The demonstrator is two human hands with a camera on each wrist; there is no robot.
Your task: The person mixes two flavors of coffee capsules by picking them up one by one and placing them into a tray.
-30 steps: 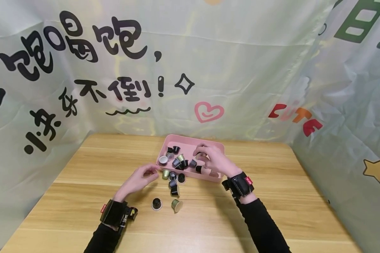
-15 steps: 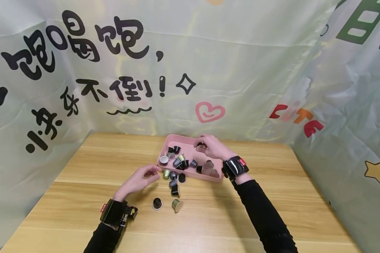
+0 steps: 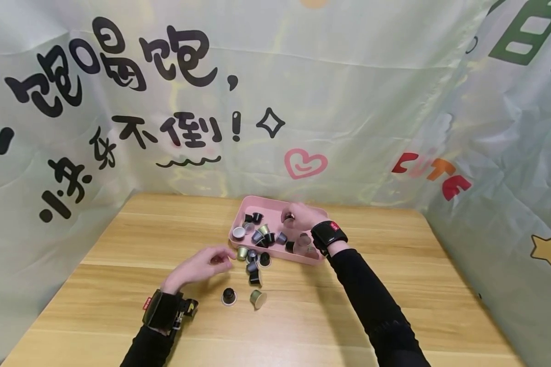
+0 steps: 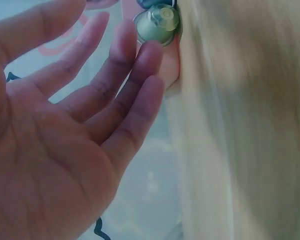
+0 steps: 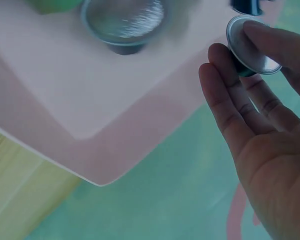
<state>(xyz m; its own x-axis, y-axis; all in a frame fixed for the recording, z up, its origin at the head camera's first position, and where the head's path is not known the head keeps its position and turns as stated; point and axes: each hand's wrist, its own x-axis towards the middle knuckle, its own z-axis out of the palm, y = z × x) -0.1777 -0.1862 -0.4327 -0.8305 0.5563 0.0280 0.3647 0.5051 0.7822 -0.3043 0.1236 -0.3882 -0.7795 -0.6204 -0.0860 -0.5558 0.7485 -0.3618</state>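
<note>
My right hand point(image 3: 305, 216) is over the back right part of the pink tray point(image 3: 275, 210). It pinches a dark coffee capsule point(image 5: 236, 42) between thumb and fingertips, its silvery foil lid under the thumb in the right wrist view. My left hand point(image 3: 205, 266), palm up in its wrist view, holds nothing and has loosely bent fingers. Those fingertips are close to a pale green capsule point(image 3: 242, 253) at the tray's front left corner. More capsules lie in the tray, among them a white-lidded one point(image 3: 239, 233) and several dark ones point(image 3: 269, 238).
Just in front of the tray, several capsules point(image 3: 252, 266) are clustered on the wooden table point(image 3: 349, 316). Nearer to me lie a black capsule point(image 3: 229, 296) and an olive one point(image 3: 257, 298). A printed cloth point(image 3: 349, 102) stands behind the table.
The right hand went back and up with a capsule, then came down a little over the tray's back part, its wrist swinging left. My left hand has dropped slightly toward me.
</note>
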